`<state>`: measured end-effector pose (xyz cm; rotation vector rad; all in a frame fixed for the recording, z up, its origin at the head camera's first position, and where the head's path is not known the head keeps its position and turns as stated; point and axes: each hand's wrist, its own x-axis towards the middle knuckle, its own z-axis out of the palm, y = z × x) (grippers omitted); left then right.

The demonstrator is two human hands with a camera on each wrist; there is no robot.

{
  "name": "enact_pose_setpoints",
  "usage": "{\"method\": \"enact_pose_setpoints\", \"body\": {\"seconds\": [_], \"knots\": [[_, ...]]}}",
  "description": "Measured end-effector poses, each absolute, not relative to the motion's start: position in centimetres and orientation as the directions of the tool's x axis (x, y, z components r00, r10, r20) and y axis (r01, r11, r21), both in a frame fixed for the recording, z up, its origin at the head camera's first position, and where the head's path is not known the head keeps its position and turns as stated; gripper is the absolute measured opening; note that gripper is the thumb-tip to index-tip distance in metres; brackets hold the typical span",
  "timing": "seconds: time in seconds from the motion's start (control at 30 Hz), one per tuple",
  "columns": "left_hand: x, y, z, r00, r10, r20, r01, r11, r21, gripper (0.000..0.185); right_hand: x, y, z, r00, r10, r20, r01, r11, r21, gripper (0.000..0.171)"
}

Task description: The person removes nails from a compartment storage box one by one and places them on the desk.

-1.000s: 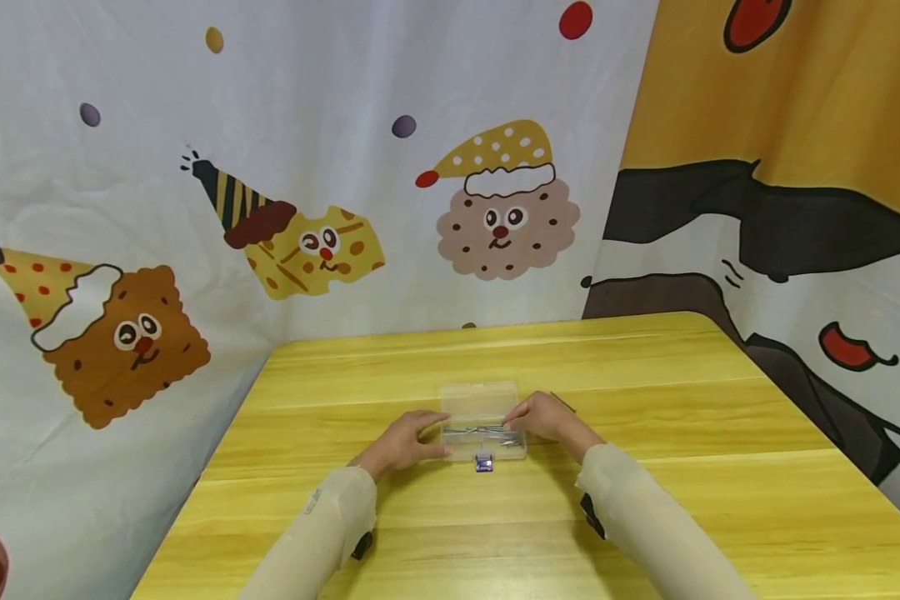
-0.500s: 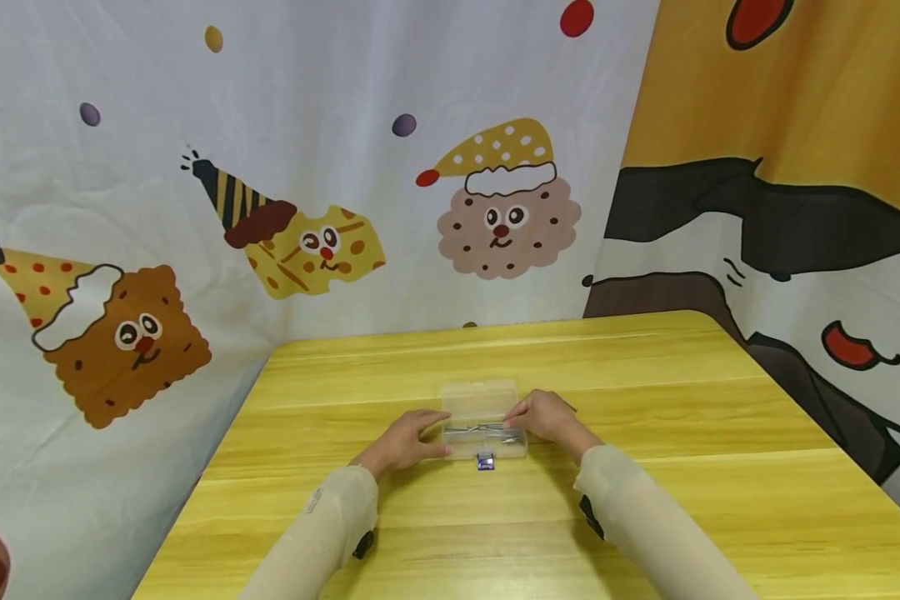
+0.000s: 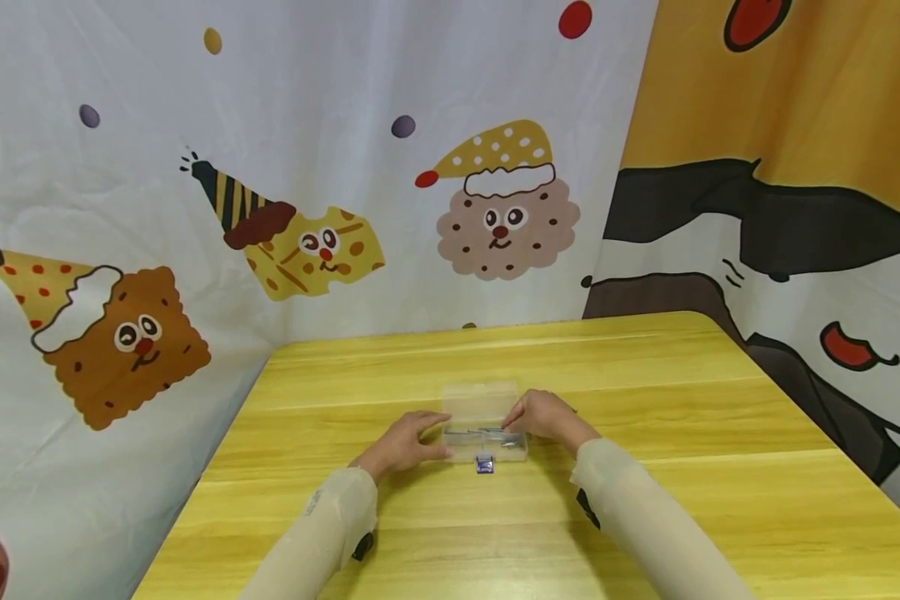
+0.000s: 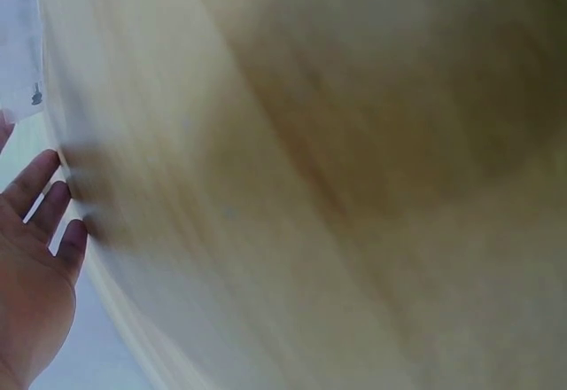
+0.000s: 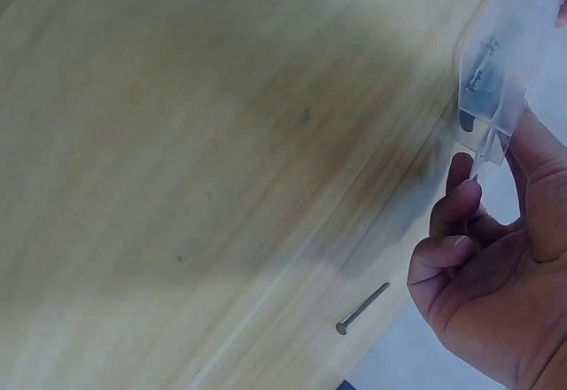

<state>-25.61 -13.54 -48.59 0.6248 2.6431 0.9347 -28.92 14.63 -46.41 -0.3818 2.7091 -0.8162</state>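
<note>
I find no word, brand or number that I can read anywhere here; the backdrop cloth (image 3: 307, 167) behind my table carries only cartoon biscuit figures in party hats and coloured dots, with no lettering among them. The small mark on my left sleeve (image 3: 313, 501) may be print, but it is too small to tell; the blue clasp (image 3: 483, 464) on the clear box (image 3: 487, 446) shows nothing legible either.
</note>
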Motion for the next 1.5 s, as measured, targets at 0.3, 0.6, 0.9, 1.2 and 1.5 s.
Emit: {"method": "enact_pose_setpoints", "body": {"seconds": [0.3,0.6,0.9,1.2,1.5], "knots": [[-25.6,-13.6,-48.9,-0.871,0.477,-0.115,0.299,0.702,0.646,0.068,-28.9,14.6,-46.6,-0.927,-0.320,-0.194,-0.158,0.804,-0.573,0.006],[-25.8,-13.6,-48.7,-0.872,0.475,-0.117,0.299,0.706,0.642,0.067,-29.1,14.7,-46.3,-0.914,-0.364,-0.180,-0.221,0.818,-0.531,0.002],[-25.6,-13.6,-48.5,-0.870,0.478,-0.122,0.296,0.704,0.646,0.067,-28.9,14.4,-46.3,-0.905,-0.402,-0.142,-0.283,0.816,-0.504,0.018],[-25.5,-13.6,-48.6,-0.869,0.481,-0.118,0.303,0.705,0.641,0.066,-29.0,15.3,-47.5,-0.874,-0.481,-0.068,-0.341,0.707,-0.620,0.020],[-25.8,-13.5,-48.6,-0.870,0.478,-0.120,0.299,0.706,0.642,0.068,-29.3,16.2,-47.0,-0.839,-0.545,0.006,-0.382,0.581,-0.719,0.014]]}}
